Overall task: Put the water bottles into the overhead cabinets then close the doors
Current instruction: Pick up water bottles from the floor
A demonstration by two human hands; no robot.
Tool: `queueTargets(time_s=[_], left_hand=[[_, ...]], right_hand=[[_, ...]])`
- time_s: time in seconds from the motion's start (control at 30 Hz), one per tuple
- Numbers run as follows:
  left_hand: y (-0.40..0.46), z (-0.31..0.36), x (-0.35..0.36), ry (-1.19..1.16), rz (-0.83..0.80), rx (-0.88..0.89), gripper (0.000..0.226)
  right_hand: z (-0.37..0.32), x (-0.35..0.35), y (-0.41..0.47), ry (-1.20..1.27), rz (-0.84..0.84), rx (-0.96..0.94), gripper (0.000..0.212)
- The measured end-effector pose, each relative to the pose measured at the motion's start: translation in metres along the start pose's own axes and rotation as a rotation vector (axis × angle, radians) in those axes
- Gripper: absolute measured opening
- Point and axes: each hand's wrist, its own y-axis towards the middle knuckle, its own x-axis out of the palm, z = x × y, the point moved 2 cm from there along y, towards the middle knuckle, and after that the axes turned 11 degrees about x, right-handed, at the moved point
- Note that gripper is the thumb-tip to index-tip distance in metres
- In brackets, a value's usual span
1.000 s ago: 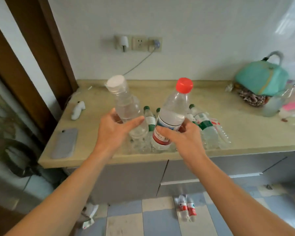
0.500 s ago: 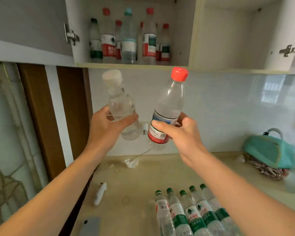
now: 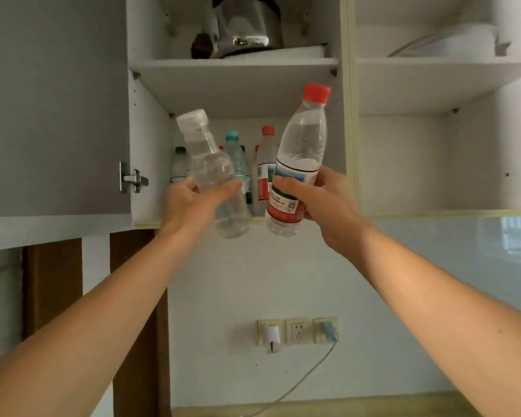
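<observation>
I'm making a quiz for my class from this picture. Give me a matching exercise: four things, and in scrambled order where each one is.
Things:
1. red-capped bottle
2. white-capped bottle
3. kettle
4. charger

Places:
A. upper shelf
B. left hand
C. wall socket
D. right hand

Pairs: 1-D, 2-B, 3-A, 4-C

Two bottles are held up before the open left cabinet [image 3: 146, 139]: the left bottle [image 3: 214, 173] in the left hand [image 3: 190, 203], the right bottle [image 3: 298, 164] in the right hand [image 3: 328, 203]. Behind them, more bottles [image 3: 263, 164] stand on the lower shelf; a kettle [image 3: 247, 25] sits on the upper shelf [image 3: 235, 66]. Sockets [image 3: 297, 331] lie below.
</observation>
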Motion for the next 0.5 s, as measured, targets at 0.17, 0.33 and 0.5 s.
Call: queueTargets(time_s=[0.17, 0.33, 0.5], left_hand=[[0.054, -0.013, 0.024, 0.083, 0.002, -0.018, 0.047], [0.092, -0.043, 0.029, 0.146, 0.012, -0.087, 0.052], [0.118, -0.074, 0.033, 0.166, 0.016, -0.11, 0.047]], right_hand=[[0.011, -0.011, 0.072, -0.051, 0.015, 0.051, 0.028], [0.023, -0.015, 0.122, -0.082, 0.0, 0.14, 0.027], [0.032, -0.008, 0.154, -0.142, -0.047, 0.172, 0.023]])
